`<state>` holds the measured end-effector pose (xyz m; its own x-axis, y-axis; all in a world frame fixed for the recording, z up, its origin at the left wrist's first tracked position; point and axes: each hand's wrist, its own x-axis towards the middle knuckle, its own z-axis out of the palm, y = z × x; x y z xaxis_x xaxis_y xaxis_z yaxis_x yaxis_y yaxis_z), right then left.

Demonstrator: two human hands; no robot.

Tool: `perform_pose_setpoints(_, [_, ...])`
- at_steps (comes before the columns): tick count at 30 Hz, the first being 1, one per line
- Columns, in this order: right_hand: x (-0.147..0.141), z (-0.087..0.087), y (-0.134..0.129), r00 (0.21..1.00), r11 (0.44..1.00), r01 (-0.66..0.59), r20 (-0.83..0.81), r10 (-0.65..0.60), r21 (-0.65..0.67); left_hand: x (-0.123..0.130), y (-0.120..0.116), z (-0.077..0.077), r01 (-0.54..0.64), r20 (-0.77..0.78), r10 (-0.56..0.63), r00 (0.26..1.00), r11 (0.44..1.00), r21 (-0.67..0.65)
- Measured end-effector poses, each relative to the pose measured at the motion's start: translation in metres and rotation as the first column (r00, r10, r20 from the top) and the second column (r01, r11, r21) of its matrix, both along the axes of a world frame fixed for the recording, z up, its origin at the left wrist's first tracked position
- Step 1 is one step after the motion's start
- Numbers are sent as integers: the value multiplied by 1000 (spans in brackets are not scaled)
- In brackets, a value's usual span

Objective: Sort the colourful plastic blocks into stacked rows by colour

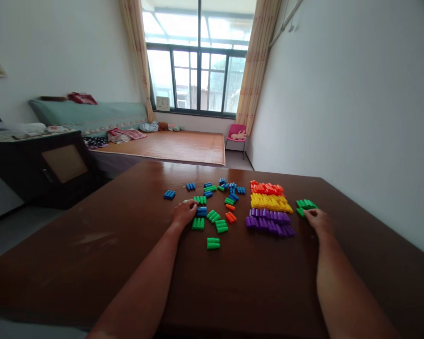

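Observation:
Small plastic tube-like pieces in several colours lie on the brown table. My left hand (pixel 184 213) is closed, with fingertips pinched at the left end of a green row (pixel 199 200); a bit of green shows beside the fingers. Just under those fingertips sit blue pieces (pixel 201 211), and nearer me another green group (pixel 198 223). On the right, my right hand (pixel 320 221) is closed with thumb and finger on a green piece (pixel 300 212). It lies against a green row (pixel 306 204). The fingers partly hide what each hand grips.
Between my hands are sorted rows of red-orange (pixel 267 188), yellow (pixel 270 202) and purple pieces (pixel 270 222). Loose green pieces (pixel 213 243), orange pieces (pixel 231 217) and blue pieces (pixel 169 194) are scattered left of them. Beyond the table (pixel 92 273) stands a bed (pixel 183 146).

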<state>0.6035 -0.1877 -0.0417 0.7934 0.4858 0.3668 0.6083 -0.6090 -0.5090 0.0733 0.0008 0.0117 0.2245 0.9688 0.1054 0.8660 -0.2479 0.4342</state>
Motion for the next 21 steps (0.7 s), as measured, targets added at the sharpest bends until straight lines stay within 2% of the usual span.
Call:
perform_pose_setpoints(4, [-15, 14, -3, 995, 994, 88, -46, -91, -63, -1, 5, -2, 12, -12, -12, 1000, 1000, -2])
perform_pose_setpoints(7, [-22, 20, -4, 996, 999, 21, -88, -25, -45, -1, 6, 1, 23, -18, -23, 1000, 999, -22])
perform_pose_setpoints(11, [-23, 19, -3, 989, 987, -90, -125, 73, -130, 0, 3, 7, 17, -30, -18, 999, 999, -35])
perform_pose_setpoints(14, [-21, 16, -3, 994, 984, -67, -95, 52, -167, 0, 2, 9, 15, -34, -16, 999, 999, -37])
perform_pose_setpoints(18, [-24, 19, -2, 993, 988, -43, -119, 26, -146, 0, 2, 10, 19, -48, -21, 999, 999, -43])
perform_pose_setpoints(21, [-34, 22, 2, 997, 992, -8, -75, -1, -124, 1, 1, 11, 15, -53, -17, 998, 999, -41])
